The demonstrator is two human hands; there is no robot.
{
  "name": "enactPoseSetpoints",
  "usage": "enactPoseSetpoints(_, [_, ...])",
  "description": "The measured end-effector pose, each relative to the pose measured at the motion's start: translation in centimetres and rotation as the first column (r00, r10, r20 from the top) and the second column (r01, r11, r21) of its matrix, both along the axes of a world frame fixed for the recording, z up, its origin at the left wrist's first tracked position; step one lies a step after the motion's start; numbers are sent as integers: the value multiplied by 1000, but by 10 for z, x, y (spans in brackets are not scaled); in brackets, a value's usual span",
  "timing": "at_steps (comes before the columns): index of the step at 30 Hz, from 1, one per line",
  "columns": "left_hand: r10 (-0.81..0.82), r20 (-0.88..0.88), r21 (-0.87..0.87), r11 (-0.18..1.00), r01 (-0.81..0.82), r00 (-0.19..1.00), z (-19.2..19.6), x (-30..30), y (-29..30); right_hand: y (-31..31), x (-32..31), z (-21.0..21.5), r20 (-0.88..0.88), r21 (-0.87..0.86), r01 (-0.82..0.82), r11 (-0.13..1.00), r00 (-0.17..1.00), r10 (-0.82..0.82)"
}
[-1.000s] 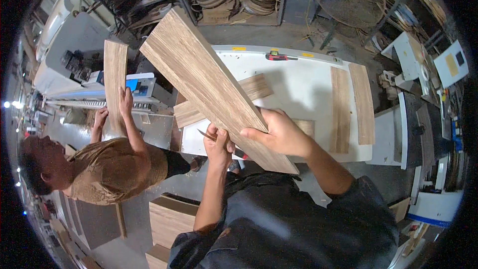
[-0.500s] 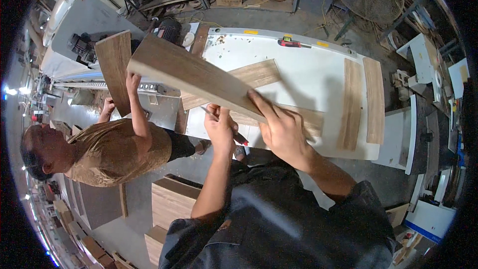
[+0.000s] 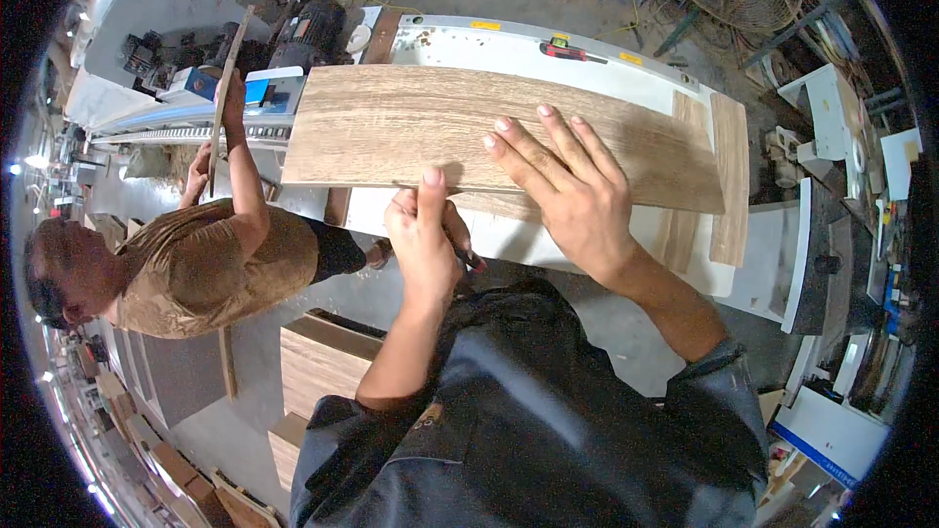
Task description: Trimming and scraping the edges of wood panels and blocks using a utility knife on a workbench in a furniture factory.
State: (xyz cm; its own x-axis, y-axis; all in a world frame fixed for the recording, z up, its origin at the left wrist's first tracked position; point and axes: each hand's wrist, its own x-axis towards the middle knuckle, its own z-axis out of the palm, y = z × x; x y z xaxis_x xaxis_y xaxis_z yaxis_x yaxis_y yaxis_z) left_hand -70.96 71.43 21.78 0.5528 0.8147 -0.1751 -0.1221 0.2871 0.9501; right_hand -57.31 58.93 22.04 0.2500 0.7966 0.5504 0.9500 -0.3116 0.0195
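Observation:
A wood-grain board (image 3: 391, 117) lies face up in front of me, above the white worktable (image 3: 469, 47). My right hand (image 3: 587, 200) rests flat on its face, fingers stretched out. At the board's near edge, my left hand (image 3: 425, 240) is closed around a slim knife-like tool (image 3: 471, 260) with a dark and red handle. The left thumb reaches up onto the board's edge. Most of the tool is hidden by the fingers, and its tip barely shows at the edge.
Narrow wood-grain strips (image 3: 730, 176) lie at the table's right end. A long level bar (image 3: 675, 76) and a red and black tool (image 3: 567, 52) lie along the far side. At left, a co-worker (image 3: 215, 254) holds another board (image 3: 230, 88) beside a machine. Stacked panels (image 3: 328, 362) stand below.
The board has swung from a raised, slanted, edge-on pose to nearly level, face up. My right hand has gone from gripping its near end to lying flat on it. The co-worker's board has turned edge-on.

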Motion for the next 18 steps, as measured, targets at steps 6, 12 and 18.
enactPoseSetpoints(6, [-71, 107, -105, 991, 83, 992, -4, 0, 4, -7, 6, 4, 26, 17, 25, 1000, 999, -25])
enactPoseSetpoints(12, [-14, 219, -139, 989, 46, 976, 0, -7, 17, -45, -31, 12, -354, 209, 128, 969, 934, -47])
enactPoseSetpoints(18, [-37, 258, -144, 987, 76, 965, -13, -4, 20, -80, -63, -32, -875, 405, 304, 862, 401, 270])
